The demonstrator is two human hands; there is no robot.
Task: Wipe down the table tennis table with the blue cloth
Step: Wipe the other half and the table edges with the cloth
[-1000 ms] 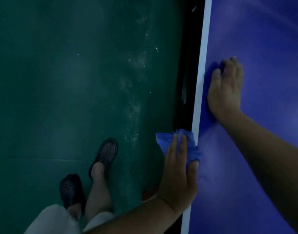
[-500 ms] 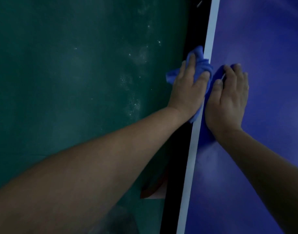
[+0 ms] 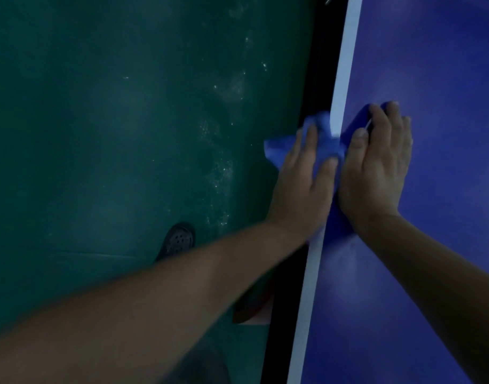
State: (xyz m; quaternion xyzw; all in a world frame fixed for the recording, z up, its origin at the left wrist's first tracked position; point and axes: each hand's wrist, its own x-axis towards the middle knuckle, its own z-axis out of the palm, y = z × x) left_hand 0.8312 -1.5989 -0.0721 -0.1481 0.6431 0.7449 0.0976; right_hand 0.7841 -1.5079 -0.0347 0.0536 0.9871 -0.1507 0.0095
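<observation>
Fingers (image 3: 309,137) of the left hand (image 3: 301,187) lying close together over the blue cloth (image 3: 325,145), thumb on the other side, pinching the cloth around the edge of the table tennis table (image 3: 437,245). Fingers (image 3: 380,126) of the right hand (image 3: 376,176) straight and close together, flat on the table top, holding nothing. Largest in view, the green floor (image 3: 113,120), filling the left half, with pale dusty specks (image 3: 223,167) in a loose band near the table. On the right side the blue table top, with a white edge line (image 3: 345,65) running from the top of the view down to the bottom, and a dark side face (image 3: 321,65) just left of this line. From the lower left corner up to the table edge, the left forearm (image 3: 154,300), a little blurred. From the lower right, over the table top, the right forearm (image 3: 445,286). Both hands side by side and nearly touching, the left one on the edge line, the right one just inside it, with a dark shadow (image 3: 359,117) on the table top around the right one. Cloth bunched up, one part over the white line, one corner sticking out to the floor side, left of the hand. Below the table edge, a reddish-brown shape (image 3: 254,309); cannot tell what. On the floor, a dark perforated shoe (image 3: 178,239), just above the left forearm and partly hidden by it.
</observation>
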